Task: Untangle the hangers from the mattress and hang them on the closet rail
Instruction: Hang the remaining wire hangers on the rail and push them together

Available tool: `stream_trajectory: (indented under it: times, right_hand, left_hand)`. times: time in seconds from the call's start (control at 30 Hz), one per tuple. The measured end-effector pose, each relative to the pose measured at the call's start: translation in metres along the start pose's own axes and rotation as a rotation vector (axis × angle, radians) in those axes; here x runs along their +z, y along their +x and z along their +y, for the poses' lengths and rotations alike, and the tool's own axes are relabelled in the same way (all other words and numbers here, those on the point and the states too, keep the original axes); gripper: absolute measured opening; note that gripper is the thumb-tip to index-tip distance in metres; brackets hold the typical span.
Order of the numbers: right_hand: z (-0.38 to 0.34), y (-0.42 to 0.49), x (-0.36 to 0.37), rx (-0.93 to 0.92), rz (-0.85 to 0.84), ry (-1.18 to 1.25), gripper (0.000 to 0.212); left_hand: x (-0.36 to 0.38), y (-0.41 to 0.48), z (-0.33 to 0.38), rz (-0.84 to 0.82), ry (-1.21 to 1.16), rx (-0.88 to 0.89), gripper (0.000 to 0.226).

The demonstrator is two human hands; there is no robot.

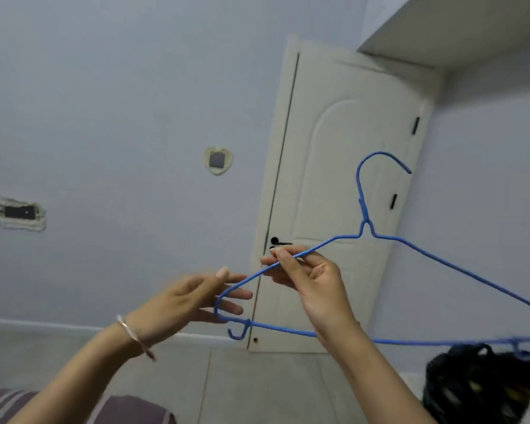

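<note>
A blue wire hanger is held up in the air in front of a cream door, hook pointing up. My right hand pinches its left sloping arm between thumb and fingers. My left hand is open with fingers spread, just behind the hanger's left corner, and grips nothing; a silver bangle sits on that wrist. A corner of the striped purple mattress shows at the bottom left. No closet rail is in view.
The closed cream door with a black handle stands straight ahead in a pale blue wall. A black bag or basket sits on the tiled floor at the bottom right. A shelf or overhang juts out at the top right.
</note>
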State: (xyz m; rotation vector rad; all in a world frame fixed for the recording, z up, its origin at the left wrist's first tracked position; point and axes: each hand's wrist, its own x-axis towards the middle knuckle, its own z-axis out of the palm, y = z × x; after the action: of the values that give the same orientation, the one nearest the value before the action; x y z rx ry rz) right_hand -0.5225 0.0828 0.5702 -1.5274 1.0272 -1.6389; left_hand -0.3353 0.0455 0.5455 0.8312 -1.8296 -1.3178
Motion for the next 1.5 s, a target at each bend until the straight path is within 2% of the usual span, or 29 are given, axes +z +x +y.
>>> stream_trajectory:
  times: [0.07, 0.13, 0.4, 0.57, 0.93, 1.03, 1.13, 1.5]
  right_hand:
    - [-0.038, -0.006, -0.032, -0.075, 0.074, -0.061, 0.011]
    - [-0.071, -0.017, -0.064, -0.123, 0.136, -0.107, 0.012]
    - [-0.175, -0.077, -0.196, -0.238, 0.346, -0.264, 0.016]
    - [-0.221, -0.107, -0.279, -0.283, 0.451, -0.362, 0.017]
    - [-0.277, -0.161, -0.435, -0.446, 0.778, -0.505, 0.021]
    - [-0.288, -0.171, -0.47, -0.512, 0.878, -0.519, 0.037]
    - [-0.298, -0.178, -0.504, -0.512, 0.971, -0.552, 0.04]
    - [-0.313, -0.175, -0.599, -0.381, 1.029, -0.538, 0.043]
  left_hand:
    - [0.026, 0.015, 0.037, -0.05, 0.07, 0.114, 0.046]
    - [0.054, 0.028, 0.071, -0.097, 0.121, 0.19, 0.039]
    - [0.195, 0.057, 0.175, -0.432, 0.198, 0.409, 0.04]
    - [0.289, 0.069, 0.221, -0.62, 0.08, 0.444, 0.04]
    - [0.475, 0.089, 0.293, -0.655, -0.141, 0.49, 0.034]
    - [0.519, 0.091, 0.313, -0.667, -0.189, 0.507, 0.033]
    - [0.557, 0.097, 0.329, -0.7, -0.208, 0.494, 0.029]
    - [0.65, 0.128, 0.367, -0.717, -0.163, 0.417, 0.033]
